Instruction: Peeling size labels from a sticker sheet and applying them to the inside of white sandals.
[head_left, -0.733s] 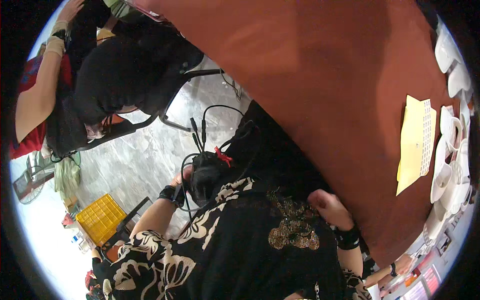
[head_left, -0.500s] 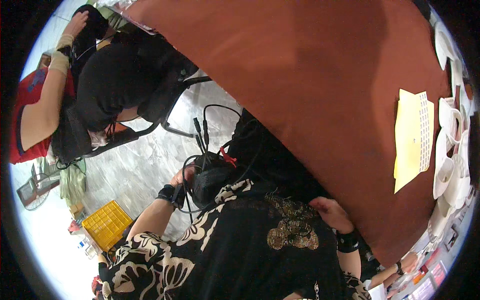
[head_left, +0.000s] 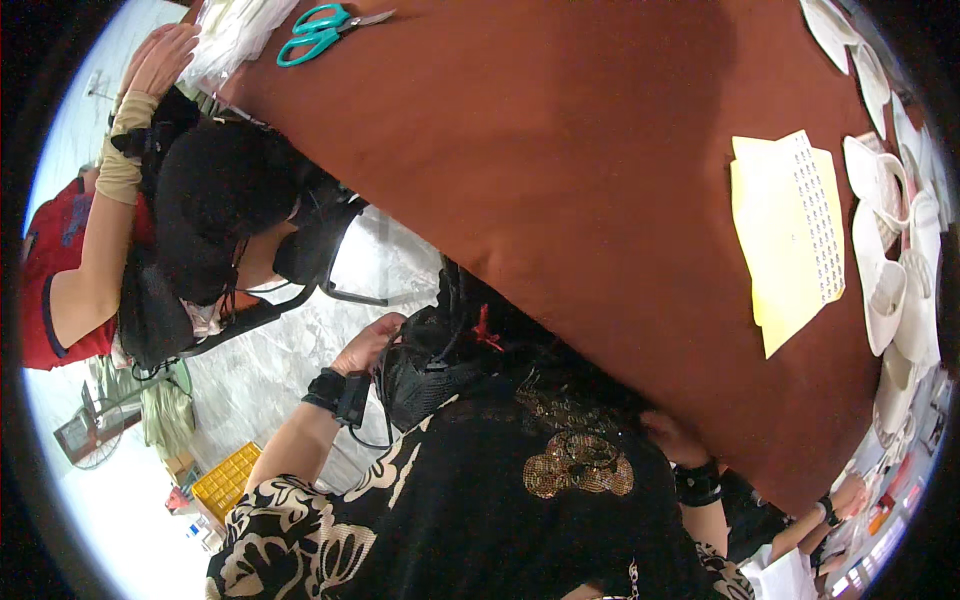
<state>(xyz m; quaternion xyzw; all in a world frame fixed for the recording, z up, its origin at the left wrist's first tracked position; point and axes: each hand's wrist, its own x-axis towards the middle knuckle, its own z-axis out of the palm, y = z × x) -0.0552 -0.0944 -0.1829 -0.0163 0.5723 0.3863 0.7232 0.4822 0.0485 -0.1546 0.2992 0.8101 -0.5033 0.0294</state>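
My left hand point(head_left: 365, 345), with a black band at the wrist, grips the side of a black mesh bag point(head_left: 430, 370) in my lap; black cables and a small red tag hang about the bag. My right hand point(head_left: 668, 436), also with a black wrist band, lies low against my dark clothing just under the edge of the red-brown table point(head_left: 560, 150). Its fingers are hidden.
On the table lie yellow paper sheets point(head_left: 790, 235), white cups point(head_left: 885, 240) along the right rim and teal scissors point(head_left: 325, 30) at the far end. Another person point(head_left: 215, 215) in a red top sits at the left on a black chair. A yellow crate point(head_left: 225, 480) stands on the floor.
The view has tilted, bringing the scissors and more of the table into sight. My left hand has risen onto the side of the black bag. My right hand stays by the table edge.
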